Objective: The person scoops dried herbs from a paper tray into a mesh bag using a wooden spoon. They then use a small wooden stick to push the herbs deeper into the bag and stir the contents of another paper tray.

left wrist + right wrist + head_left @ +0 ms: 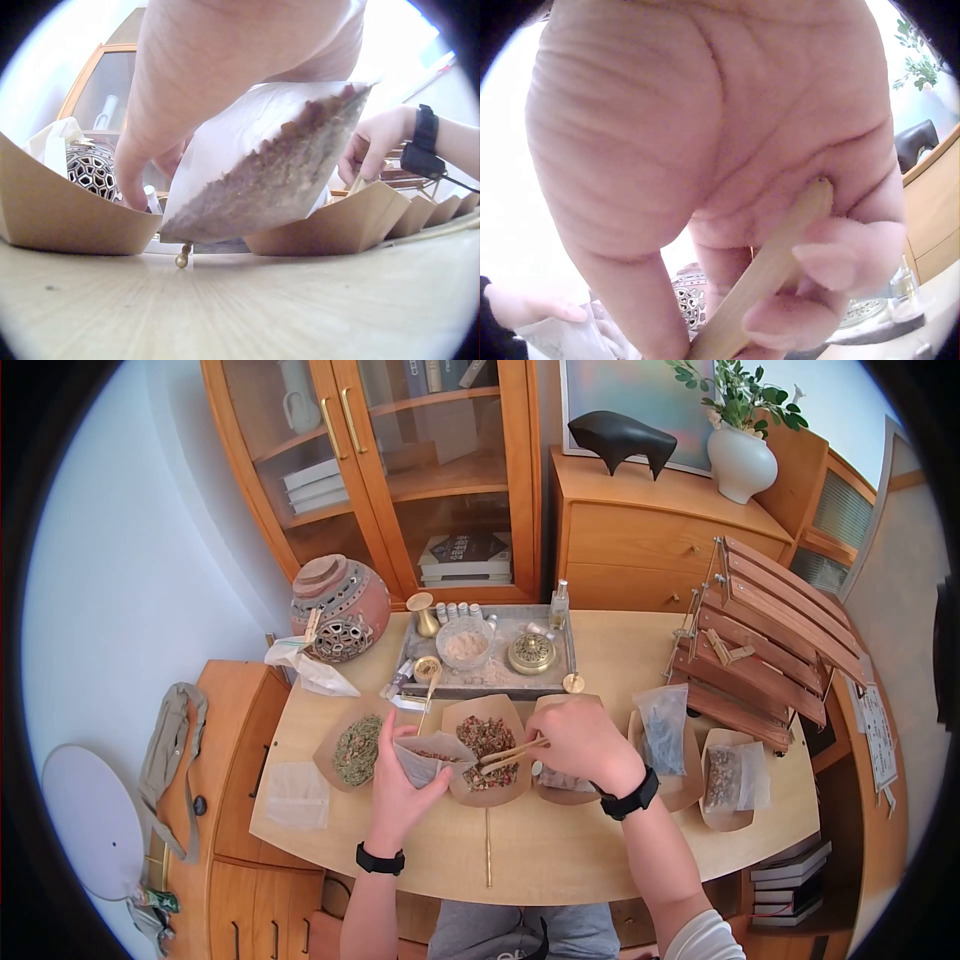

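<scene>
My left hand [396, 796] grips a small translucent pouch [425, 763], its mouth tilted toward the right hand. Dried reddish-brown bits fill its lower part in the left wrist view. Wooden tongs [512, 754] are held in my right hand [578, 745], their tips over a mix of dried petals and herbs [487, 738]. That mix lies in a brown paper tray [505, 795] between the hands. In the right wrist view the fingers curl around the flat wooden handle [769, 270]. Left of the pouch, another paper tray [328, 768] bears green dried herbs [358, 750].
More paper trays with bagged contents, including a blue-grey bag [662, 735], stand to the right. Behind is a grey tray [455, 690] with a glass bowl [465, 644] and brass burner [531, 653]. A flat empty pouch [298, 796] and thin brass stick [488, 850] lie in front.
</scene>
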{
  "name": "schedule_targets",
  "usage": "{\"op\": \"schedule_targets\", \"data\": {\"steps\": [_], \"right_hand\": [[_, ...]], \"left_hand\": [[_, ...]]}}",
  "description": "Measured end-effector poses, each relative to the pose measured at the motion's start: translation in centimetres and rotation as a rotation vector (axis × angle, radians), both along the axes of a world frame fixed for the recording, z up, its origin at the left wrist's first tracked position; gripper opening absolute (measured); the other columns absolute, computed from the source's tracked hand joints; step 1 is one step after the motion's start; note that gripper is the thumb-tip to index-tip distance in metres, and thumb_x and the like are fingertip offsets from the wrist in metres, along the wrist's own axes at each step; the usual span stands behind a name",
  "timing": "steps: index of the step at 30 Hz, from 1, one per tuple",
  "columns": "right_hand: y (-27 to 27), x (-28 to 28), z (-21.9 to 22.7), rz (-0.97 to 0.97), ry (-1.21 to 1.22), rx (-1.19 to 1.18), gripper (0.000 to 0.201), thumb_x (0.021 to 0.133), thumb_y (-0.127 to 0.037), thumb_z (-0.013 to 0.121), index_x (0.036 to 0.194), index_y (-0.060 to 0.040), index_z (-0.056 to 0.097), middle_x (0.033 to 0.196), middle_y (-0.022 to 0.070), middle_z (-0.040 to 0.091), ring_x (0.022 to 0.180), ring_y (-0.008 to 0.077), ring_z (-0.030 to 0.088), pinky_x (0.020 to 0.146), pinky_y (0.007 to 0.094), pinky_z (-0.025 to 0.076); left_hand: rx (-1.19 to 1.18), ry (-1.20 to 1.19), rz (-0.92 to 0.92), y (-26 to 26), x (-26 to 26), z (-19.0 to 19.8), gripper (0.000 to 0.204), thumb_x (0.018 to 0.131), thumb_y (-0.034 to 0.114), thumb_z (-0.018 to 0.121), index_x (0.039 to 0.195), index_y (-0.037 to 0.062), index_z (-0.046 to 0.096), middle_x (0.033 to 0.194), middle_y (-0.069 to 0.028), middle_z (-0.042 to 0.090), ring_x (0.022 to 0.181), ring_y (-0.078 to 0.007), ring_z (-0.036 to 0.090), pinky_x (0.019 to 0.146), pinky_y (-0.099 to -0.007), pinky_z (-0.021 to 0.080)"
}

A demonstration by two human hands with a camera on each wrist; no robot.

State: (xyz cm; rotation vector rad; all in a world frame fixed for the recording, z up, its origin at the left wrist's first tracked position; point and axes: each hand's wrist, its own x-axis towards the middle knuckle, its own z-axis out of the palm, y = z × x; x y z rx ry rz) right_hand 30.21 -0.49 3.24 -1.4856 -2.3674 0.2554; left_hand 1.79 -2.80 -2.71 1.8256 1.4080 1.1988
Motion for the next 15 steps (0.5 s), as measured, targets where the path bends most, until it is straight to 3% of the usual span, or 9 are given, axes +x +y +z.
{"op": "schedule_targets", "data": {"steps": [9, 11, 15], "right_hand": [[-0.2, -1.0, -0.5, 0.029, 0.017, -0.057, 0.01, 0.083, -0.018, 0.075, 0.086, -0.0094, 0.076, 0.083, 0.0154, 0.073, 0.084, 0.0344, 0.073, 0.072, 0.046, 0.058], [-0.2, -0.8, -0.2, 0.021, -0.037, -0.045, 0.013, 0.087, -0.023, 0.074, 0.091, -0.0111, 0.078, 0.084, 0.0091, 0.075, 0.084, 0.0299, 0.073, 0.076, 0.0415, 0.058], [0.2, 0.2, -0.5, -0.001, -0.024, -0.01, 0.013, 0.087, -0.023, 0.074, 0.09, -0.0108, 0.078, 0.084, 0.0087, 0.075, 0.084, 0.0302, 0.073, 0.075, 0.0419, 0.057]], "left_hand": [[0.012, 0.017, 0.005, 0.0, 0.0, 0.1, 0.108, 0.078, 0.007, 0.085, 0.163, 0.0041, 0.019, 0.137, -0.015, 0.054, 0.121, -0.0266, 0.061, 0.104, -0.0406, 0.049], [0.006, 0.013, 0.005, 0.0, 0.0, 0.1, 0.108, 0.078, 0.007, 0.085, 0.163, 0.0041, 0.019, 0.137, -0.0149, 0.054, 0.121, -0.0266, 0.061, 0.104, -0.0406, 0.049], [0.008, 0.008, 0.003, 0.0, 0.0, 0.0, 0.108, 0.078, 0.007, 0.085, 0.163, 0.004, 0.018, 0.137, -0.0152, 0.054, 0.121, -0.0267, 0.061, 0.104, -0.0408, 0.049]]}}
